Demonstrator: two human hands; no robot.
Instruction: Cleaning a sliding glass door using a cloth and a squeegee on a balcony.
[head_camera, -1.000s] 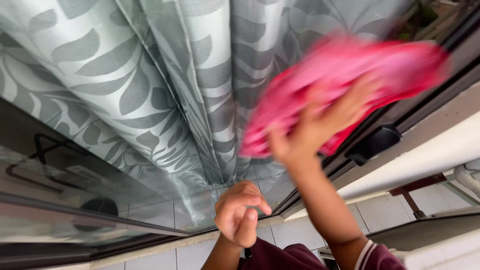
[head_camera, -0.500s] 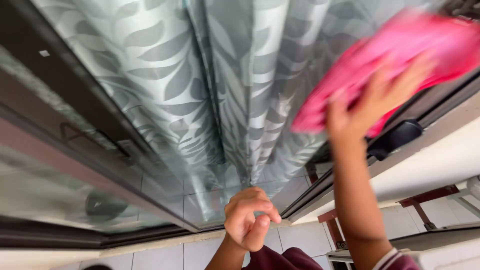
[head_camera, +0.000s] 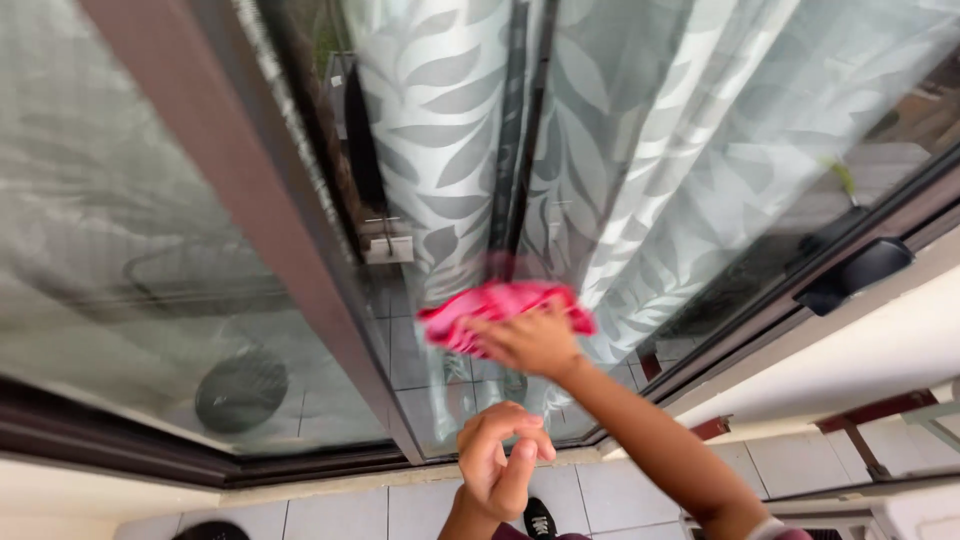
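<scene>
Right hand (head_camera: 530, 342) at centre frame, palm flat and fingers spread, pressed onto a pink cloth (head_camera: 500, 308) that is bunched against the glass door (head_camera: 640, 180); cloth edges blurred. The forearm runs from the hand down to the lower right of the frame, a striped cuff just showing at the bottom edge. Left hand (head_camera: 497, 470) sits below it, low centre, apart from the cloth and the glass, fingers loosely curled with thumb and forefinger tips close together, holding nothing visible. Behind the pane, a grey curtain (head_camera: 450, 130) with a pale leaf print hangs in folds across the upper middle and right. A brown frame bar (head_camera: 270, 230) cuts diagonally from upper left to lower centre, just left of the cloth, separating a second pane (head_camera: 120, 250) that fills the left of the frame with dim reflections. A black handle (head_camera: 858, 272) is fixed to the dark frame at right. Pale floor tiles (head_camera: 620, 495) lie along the bottom, with the toe of a black shoe (head_camera: 540, 520) at bottom centre.
</scene>
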